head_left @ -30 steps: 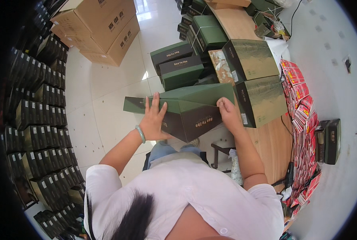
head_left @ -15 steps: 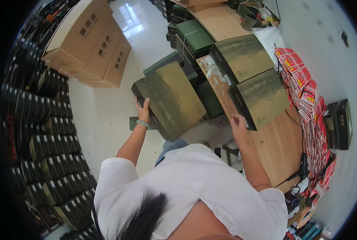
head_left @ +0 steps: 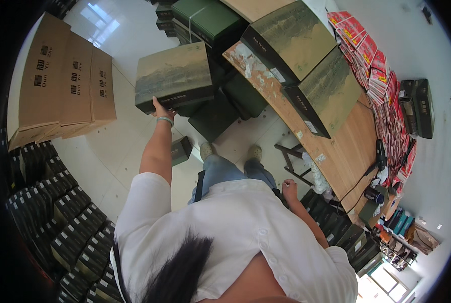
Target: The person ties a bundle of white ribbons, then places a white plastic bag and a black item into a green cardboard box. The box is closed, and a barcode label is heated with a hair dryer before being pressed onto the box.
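My left hand [head_left: 162, 108] grips the near edge of a flat gift box [head_left: 174, 69] with a green-and-tan landscape lid and dark sides. The thumb lies against its near side; the other fingers are partly hidden underneath. The box is held out over a heap of dark green boxes [head_left: 214, 117]. My right hand [head_left: 289, 191] hangs beside my right hip, fingers curled in; whether anything small is inside cannot be made out. On the wooden table [head_left: 344, 171] to the right lie two similar landscape-lidded boxes, a farther one [head_left: 291, 38] and a nearer one [head_left: 329, 91].
Brown cartons [head_left: 59, 81] stand at the far left, above rows of stacked dark boxes [head_left: 76, 217]. Red printed packets [head_left: 374, 65] are piled along the table's right side. A small dark box [head_left: 181, 150] sits on the floor near my feet. A dark stool [head_left: 292, 160] stands under the table edge.
My left hand has carried the box farther away and to the left, and the box has turned. My right hand has moved from the nearer table box down to my side. My view has turned too.
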`<act>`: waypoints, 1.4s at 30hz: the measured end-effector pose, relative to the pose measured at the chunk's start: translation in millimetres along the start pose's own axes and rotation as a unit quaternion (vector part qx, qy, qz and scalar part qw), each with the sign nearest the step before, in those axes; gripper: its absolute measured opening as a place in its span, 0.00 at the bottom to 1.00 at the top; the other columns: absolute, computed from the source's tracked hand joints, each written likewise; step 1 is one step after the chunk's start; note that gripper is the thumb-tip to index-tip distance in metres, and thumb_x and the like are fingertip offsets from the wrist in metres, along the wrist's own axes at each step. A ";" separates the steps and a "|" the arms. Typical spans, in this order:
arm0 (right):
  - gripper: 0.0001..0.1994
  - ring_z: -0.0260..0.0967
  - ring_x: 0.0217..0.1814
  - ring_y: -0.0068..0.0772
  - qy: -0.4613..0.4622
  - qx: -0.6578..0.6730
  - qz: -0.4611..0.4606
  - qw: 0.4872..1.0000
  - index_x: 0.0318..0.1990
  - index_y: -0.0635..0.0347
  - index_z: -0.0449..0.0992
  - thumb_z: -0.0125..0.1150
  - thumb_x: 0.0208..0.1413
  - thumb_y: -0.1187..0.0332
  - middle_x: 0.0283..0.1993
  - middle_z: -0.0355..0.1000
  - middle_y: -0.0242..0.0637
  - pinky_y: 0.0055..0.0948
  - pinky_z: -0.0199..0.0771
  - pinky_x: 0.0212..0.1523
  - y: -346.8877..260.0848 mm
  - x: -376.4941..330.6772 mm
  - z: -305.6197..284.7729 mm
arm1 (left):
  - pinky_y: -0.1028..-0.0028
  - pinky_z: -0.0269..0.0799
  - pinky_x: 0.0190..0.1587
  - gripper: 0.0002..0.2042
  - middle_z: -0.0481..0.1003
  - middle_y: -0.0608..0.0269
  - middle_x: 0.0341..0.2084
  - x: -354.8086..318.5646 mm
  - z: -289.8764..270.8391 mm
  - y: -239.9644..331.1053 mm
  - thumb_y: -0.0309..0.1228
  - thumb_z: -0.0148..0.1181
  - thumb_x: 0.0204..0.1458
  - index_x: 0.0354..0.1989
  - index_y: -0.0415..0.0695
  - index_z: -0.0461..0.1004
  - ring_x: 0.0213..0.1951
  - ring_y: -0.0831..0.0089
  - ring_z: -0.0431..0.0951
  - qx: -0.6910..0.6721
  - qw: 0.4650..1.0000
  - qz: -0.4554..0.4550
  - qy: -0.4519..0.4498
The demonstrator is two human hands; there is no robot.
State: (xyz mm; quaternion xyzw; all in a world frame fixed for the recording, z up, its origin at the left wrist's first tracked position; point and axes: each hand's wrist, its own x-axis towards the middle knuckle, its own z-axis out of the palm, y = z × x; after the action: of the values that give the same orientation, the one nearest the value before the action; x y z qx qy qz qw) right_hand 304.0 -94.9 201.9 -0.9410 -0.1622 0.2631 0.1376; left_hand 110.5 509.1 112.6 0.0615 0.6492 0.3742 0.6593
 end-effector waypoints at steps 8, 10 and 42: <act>0.10 0.70 0.44 0.50 -0.052 0.057 0.103 0.992 0.38 0.64 0.76 0.56 0.52 0.67 0.38 0.74 0.49 0.41 0.70 0.47 49.7 70.6 67.6 | 0.47 0.64 0.53 0.48 0.52 0.46 0.66 -54.0 -68.2 -105.3 0.61 0.52 0.51 0.69 0.65 0.24 0.58 0.48 0.67 0.141 0.987 -0.079 0.001; 0.11 0.72 0.40 0.49 -0.096 0.094 0.140 0.981 0.36 0.65 0.76 0.55 0.53 0.66 0.36 0.74 0.50 0.39 0.72 0.42 57.8 123.2 102.8 | 0.48 0.65 0.54 0.44 0.55 0.45 0.64 -58.1 -91.3 -135.8 0.56 0.51 0.55 0.70 0.66 0.25 0.56 0.50 0.69 0.123 0.987 -0.094 -0.052; 0.20 0.70 0.52 0.39 -0.394 0.157 -0.115 0.899 0.54 0.61 0.71 0.51 0.62 0.57 0.54 0.70 0.40 0.37 0.72 0.52 63.4 742.1 244.6 | 0.69 0.46 0.66 0.43 0.54 0.50 0.65 193.6 78.8 -617.3 0.63 0.44 0.56 0.67 0.37 0.47 0.65 0.58 0.54 0.289 0.901 0.008 -0.324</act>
State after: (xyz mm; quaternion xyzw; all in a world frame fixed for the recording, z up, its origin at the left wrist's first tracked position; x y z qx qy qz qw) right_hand 787.0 170.2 -355.8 -0.7018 -0.2665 0.6165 0.2375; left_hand 413.1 212.3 -382.5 0.3726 0.4793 0.1348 0.7831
